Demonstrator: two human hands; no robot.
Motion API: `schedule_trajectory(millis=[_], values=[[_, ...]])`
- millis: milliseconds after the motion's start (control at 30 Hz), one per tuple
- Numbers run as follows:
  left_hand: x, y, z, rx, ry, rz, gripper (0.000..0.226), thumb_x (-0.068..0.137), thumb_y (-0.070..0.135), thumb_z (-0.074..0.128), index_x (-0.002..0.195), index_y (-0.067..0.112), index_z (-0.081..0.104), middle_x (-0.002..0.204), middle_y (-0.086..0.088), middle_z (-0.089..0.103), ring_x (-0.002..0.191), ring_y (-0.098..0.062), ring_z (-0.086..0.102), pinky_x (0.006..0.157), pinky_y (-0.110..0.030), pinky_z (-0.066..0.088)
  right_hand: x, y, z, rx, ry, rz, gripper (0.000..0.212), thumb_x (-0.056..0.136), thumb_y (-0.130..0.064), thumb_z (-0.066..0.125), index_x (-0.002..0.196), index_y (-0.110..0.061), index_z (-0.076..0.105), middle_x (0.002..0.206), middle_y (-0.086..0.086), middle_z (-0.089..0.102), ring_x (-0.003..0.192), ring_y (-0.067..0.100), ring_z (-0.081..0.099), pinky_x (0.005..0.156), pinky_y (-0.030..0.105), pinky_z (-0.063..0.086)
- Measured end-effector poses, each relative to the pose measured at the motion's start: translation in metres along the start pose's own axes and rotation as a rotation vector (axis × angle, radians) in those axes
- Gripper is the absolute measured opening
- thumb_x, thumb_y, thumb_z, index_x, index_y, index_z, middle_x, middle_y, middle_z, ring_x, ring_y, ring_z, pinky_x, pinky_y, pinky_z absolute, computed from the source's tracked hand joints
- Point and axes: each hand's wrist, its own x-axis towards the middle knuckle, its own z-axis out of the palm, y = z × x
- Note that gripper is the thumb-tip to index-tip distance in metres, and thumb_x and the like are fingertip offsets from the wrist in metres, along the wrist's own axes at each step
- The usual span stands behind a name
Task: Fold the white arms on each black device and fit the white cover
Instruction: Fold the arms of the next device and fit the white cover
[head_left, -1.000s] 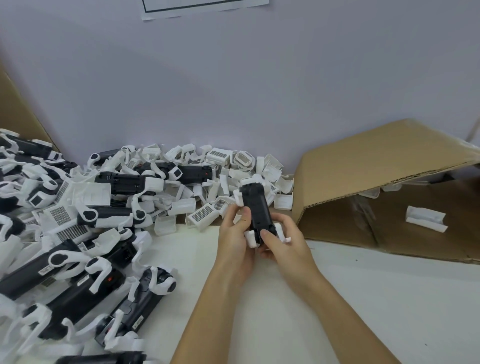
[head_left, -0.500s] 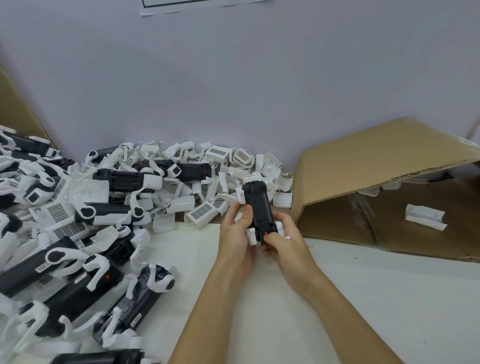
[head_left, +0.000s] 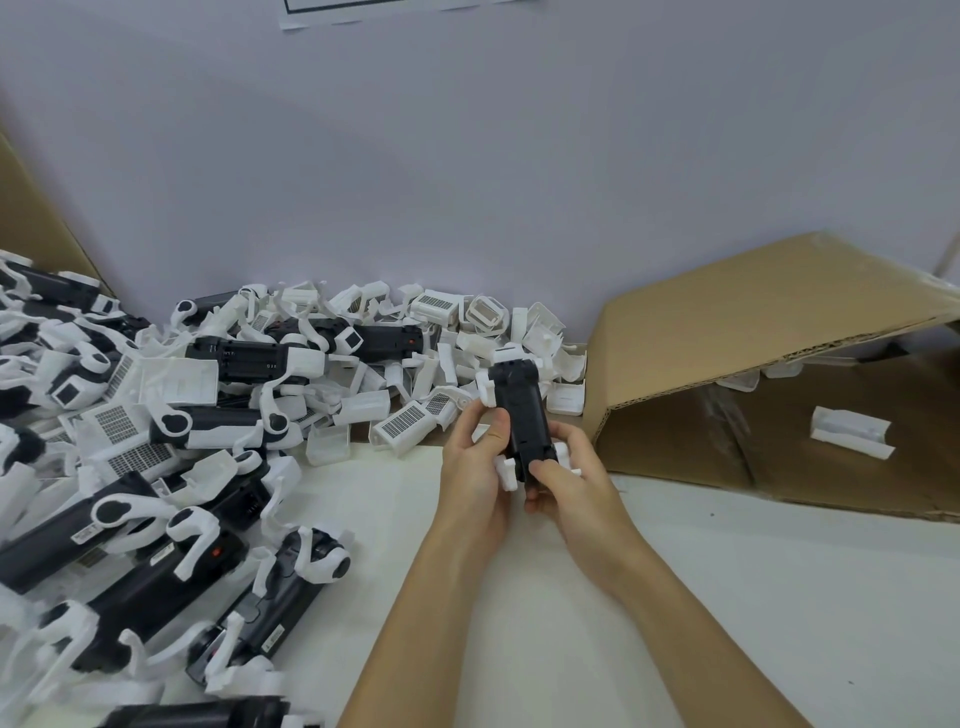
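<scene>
- Now held above the white bench (head_left: 727, 597): black device (head_left: 521, 410), upright, tilted slightly away.
- Left hand (head_left: 475, 467) curled around its left side, thumb on the front.
- Right hand (head_left: 571, 483) pinching its lower end, beside small white arms (head_left: 506, 470).
- Heaped at left: pile of devices and white covers (head_left: 208, 415).
- Lying open at right: cardboard box (head_left: 753, 332).

The lower end of the black device (head_left: 521, 415) is hidden behind the right hand (head_left: 571, 483) and left hand (head_left: 475, 478). A paper sheet (head_left: 405, 13) is cut off by the top edge. Devices in the pile (head_left: 78, 519) run off the left and bottom edges; their label print is too small to read.
</scene>
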Motion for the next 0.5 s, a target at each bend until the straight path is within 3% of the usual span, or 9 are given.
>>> schedule_trajectory(millis=[200, 333, 500], values=[[-0.0011, 0.0015, -0.0001, 0.000, 0.004, 0.011, 0.031, 0.103, 0.019, 0.050, 0.127, 0.000, 0.048, 0.089, -0.015, 0.058, 0.066, -0.029, 0.052, 0.045, -0.024, 0.039, -0.0001, 0.0000, 0.0003, 0.025, -0.022, 0.025, 0.043, 0.078, -0.016, 0.056, 0.119, -0.026, 0.056, 0.081, -0.001, 0.063, 0.061, 0.009, 0.055, 0.067, 0.031, 0.045], [-0.0031, 0.0025, 0.0003, -0.014, -0.002, 0.005, 0.032, 0.103, 0.019, 0.050, 0.129, 0.001, 0.048, 0.091, -0.015, 0.059, 0.068, -0.029, 0.053, 0.045, -0.024, 0.040, -0.0006, 0.0000, 0.0000, -0.008, -0.006, 0.009, 0.038, 0.093, -0.001, 0.049, 0.121, -0.025, 0.055, 0.084, 0.001, 0.062, 0.060, 0.009, 0.054, 0.067, 0.029, 0.046], [-0.0041, 0.0038, -0.0001, -0.020, -0.018, -0.002, 0.029, 0.101, 0.022, 0.053, 0.125, 0.005, 0.053, 0.089, -0.013, 0.063, 0.071, -0.030, 0.056, 0.043, -0.025, 0.040, -0.0051, -0.0048, 0.0003, -0.037, -0.001, -0.030, 0.037, 0.095, -0.001, 0.048, 0.115, -0.032, 0.055, 0.091, 0.002, 0.060, 0.060, 0.005, 0.054, 0.060, 0.020, 0.047]])
